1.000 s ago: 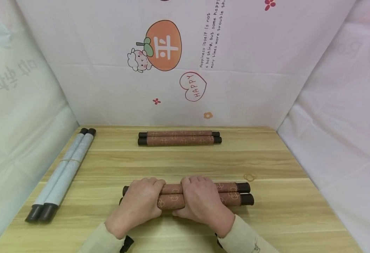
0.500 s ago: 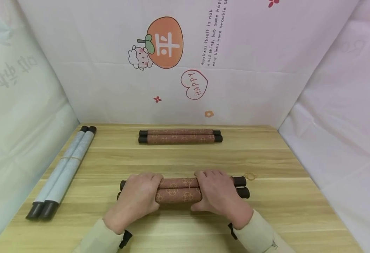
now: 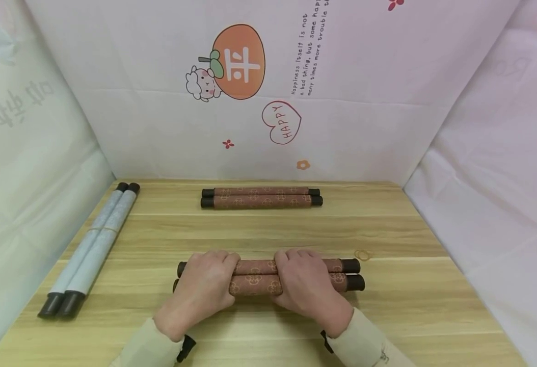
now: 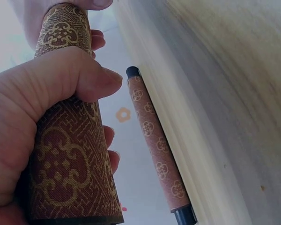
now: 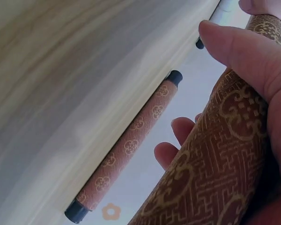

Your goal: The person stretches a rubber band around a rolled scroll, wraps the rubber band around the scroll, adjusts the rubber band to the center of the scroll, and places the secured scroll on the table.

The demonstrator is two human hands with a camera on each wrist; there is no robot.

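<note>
In the head view my left hand [image 3: 202,285] and right hand [image 3: 307,285] both grip a brown scroll [image 3: 253,282] rolled from two ends into a side-by-side pair. Gold floral patterns cover it, and dark caps stick out at its ends. My fingers wrap over the far side, with the thumbs along the near side. The left wrist view shows the left thumb [image 4: 91,77] pressed across the brocade, fingertips coming round beyond it. From the right wrist, the right thumb [image 5: 239,47] lies along the same roll, with fingertips showing underneath. Most of the left caps are hidden behind the left hand.
A second brown double scroll [image 3: 261,199] lies near the back edge of the wooden table [image 3: 387,326]. Along the left side rests a pale blue-grey double scroll [image 3: 96,250] bound by a rubber band. A loose rubber band [image 3: 362,255] lies right of the hands. White cloth walls [image 3: 158,132] surround the table.
The right hand has slid right along the scroll, then partly back left, and now grips slightly right of its earlier spot. The left hand keeps its hold. The other scrolls stay put.
</note>
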